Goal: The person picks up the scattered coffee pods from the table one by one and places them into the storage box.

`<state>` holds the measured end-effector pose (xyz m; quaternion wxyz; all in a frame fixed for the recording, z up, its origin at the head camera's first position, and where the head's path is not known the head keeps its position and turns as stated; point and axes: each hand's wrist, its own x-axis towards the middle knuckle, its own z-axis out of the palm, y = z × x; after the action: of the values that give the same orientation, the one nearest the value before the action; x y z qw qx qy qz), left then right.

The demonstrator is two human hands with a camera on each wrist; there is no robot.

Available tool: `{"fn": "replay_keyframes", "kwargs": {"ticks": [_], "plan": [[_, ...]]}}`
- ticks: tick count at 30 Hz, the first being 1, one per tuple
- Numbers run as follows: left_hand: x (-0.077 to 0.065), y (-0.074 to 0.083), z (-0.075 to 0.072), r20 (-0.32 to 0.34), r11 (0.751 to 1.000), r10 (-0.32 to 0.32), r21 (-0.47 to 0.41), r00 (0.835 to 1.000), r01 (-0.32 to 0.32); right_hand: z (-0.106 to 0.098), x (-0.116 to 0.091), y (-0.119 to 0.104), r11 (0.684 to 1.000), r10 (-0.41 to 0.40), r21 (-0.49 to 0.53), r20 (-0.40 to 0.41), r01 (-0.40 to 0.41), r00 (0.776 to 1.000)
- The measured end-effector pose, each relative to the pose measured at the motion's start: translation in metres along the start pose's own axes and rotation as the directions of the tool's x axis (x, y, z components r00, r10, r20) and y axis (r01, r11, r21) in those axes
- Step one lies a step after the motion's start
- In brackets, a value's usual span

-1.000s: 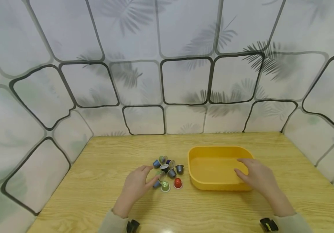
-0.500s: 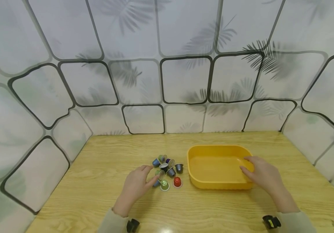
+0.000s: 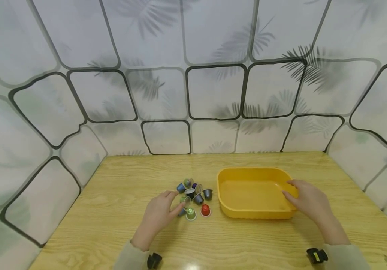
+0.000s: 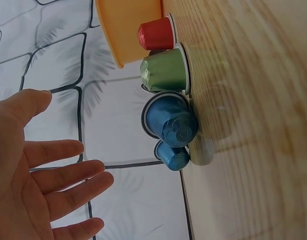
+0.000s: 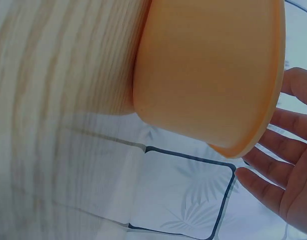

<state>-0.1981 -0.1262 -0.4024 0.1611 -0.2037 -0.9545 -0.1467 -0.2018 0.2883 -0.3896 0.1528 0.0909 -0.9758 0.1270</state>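
Several coffee capsules lie in a loose cluster on the wooden table, among them a red capsule (image 3: 205, 210) and a green capsule (image 3: 190, 214) standing on their rims. My left hand (image 3: 157, 212) hovers at the cluster's left side, thumb and fingers apart and holding nothing. In the left wrist view, blue capsules (image 4: 171, 122) sit just beyond its spread fingers (image 4: 78, 195). To the right of the cluster stands a yellow plastic bin (image 3: 256, 214), with nothing inside it. My right hand (image 3: 309, 202) is at the bin's right rim (image 5: 273, 95), fingers extended and overlapping that edge.
The light wooden table (image 3: 129, 172) runs back to a patterned curtain (image 3: 213, 93) that encloses the back and both sides. A dark device is strapped at each wrist, next to the light sleeves (image 3: 345, 257).
My right hand has moved rightward, from over the bin's inside to its right rim. The left hand, the capsules and the bin have stayed in place.
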Motion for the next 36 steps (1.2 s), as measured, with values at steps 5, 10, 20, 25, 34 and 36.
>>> {"fn": "replay_keyframes", "kwargs": {"ticks": [5, 10, 20, 25, 34, 36], "plan": [[0.0, -0.001, 0.001, -0.011, 1.0, -0.002, -0.002, 1.0, 0.002, -0.001, 0.001, 0.007, 0.999, 0.024, 0.028, 0.018, -0.025, 1.0], [-0.001, 0.0, 0.0, -0.011, 1.0, -0.002, -0.008, 1.0, 0.002, -0.002, 0.0, 0.013, 0.998, 0.038, 0.054, 0.031, -0.04, 0.999], [0.0, 0.001, 0.0, 0.001, 1.0, -0.01, -0.007, 1.0, 0.01, -0.002, -0.001, 0.02, 0.995, 0.054, 0.085, 0.013, -0.055, 0.998], [0.0, 0.0, -0.001, 0.003, 1.0, -0.008, -0.011, 1.0, 0.008, 0.001, 0.0, 0.023, 0.988, 0.064, 0.14, -0.004, -0.063, 0.998], [0.0, -0.002, 0.001, -0.013, 1.0, 0.002, -0.007, 1.0, -0.003, 0.005, -0.003, 0.028, 0.963, 0.08, 0.257, -0.001, -0.077, 0.997], [0.0, -0.001, 0.001, -0.014, 1.0, 0.0, -0.01, 1.0, 0.0, 0.006, -0.003, 0.03, 0.959, 0.087, 0.271, 0.003, -0.085, 0.996]]}}
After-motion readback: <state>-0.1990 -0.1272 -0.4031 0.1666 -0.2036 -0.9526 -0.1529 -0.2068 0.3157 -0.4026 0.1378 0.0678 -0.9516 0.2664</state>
